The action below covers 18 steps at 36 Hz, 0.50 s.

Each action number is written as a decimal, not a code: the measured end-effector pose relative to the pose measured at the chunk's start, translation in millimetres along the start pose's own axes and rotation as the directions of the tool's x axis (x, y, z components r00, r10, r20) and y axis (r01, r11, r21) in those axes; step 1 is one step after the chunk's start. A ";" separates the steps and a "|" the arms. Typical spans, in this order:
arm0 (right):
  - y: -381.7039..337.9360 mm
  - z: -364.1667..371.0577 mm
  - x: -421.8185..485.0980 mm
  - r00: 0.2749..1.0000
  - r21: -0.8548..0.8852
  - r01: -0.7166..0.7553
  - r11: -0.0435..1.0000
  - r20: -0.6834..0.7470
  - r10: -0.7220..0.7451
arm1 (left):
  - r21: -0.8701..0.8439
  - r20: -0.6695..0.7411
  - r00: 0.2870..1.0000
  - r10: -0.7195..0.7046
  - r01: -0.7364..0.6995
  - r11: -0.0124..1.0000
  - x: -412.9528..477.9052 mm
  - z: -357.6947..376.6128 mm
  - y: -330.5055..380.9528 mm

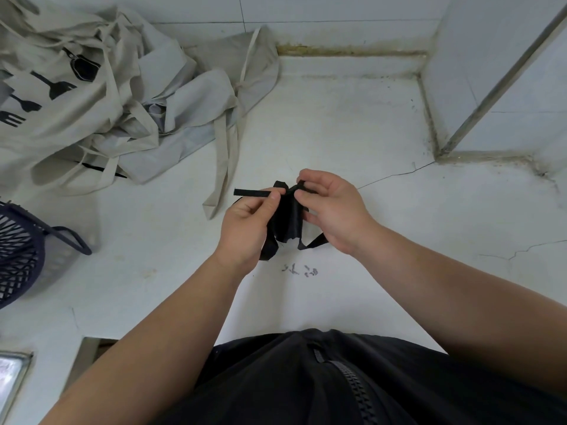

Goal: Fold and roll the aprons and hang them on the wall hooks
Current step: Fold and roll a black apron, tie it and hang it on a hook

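A small black bundle of apron cloth hangs between my hands above the white counter. My left hand pinches a black strap end that sticks out to the left. My right hand pinches the top of the bundle with fingers and thumb. Two black strap loops dangle below the bundle. A heap of beige aprons printed with black kitchen utensils lies at the back left, its long ties trailing toward the middle.
A dark plastic basket stands at the left edge. A tiled wall runs along the back and a tiled corner with a metal strip rises at the right. A metal sink rim shows at bottom left. The counter has cracks.
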State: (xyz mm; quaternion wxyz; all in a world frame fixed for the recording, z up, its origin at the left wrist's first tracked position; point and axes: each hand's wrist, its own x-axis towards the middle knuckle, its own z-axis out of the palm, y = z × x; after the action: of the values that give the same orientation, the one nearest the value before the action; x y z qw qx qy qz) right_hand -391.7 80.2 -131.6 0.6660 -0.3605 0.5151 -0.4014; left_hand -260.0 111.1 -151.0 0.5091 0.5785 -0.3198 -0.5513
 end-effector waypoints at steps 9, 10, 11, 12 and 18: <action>-4.6 0.0 -2.5 0.996 0.071 0.066 0.995 -0.066 -0.061 | 0.057 -0.003 1.000 0.001 -0.001 0.998 -3.7 1.8 -1.2; -4.6 -0.3 -1.6 0.994 0.051 0.078 0.996 -0.081 -0.073 | 0.051 -0.009 1.000 -0.005 0.005 0.999 -4.3 2.2 -0.6; -4.6 -1.2 -0.4 0.991 0.012 0.093 0.996 -0.098 -0.091 | 0.039 -0.018 1.000 -0.012 0.012 0.999 -4.7 2.8 -0.1; -3.3 -1.6 1.1 0.987 -0.039 0.107 0.994 -0.115 -0.110 | 0.017 -0.030 0.999 -0.020 0.021 1.000 -4.6 3.2 0.1; 8.0 -8.0 8.2 0.970 -0.257 0.116 0.959 -0.176 -0.165 | -0.064 -0.162 0.986 -0.042 0.032 0.997 -1.7 5.5 -3.0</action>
State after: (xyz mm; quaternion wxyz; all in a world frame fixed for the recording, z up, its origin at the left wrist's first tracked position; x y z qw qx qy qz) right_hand -397.0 75.6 -143.7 0.5320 -0.4346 0.5967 -0.4147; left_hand -266.1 112.3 -152.7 0.5406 0.6117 -0.2494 -0.5210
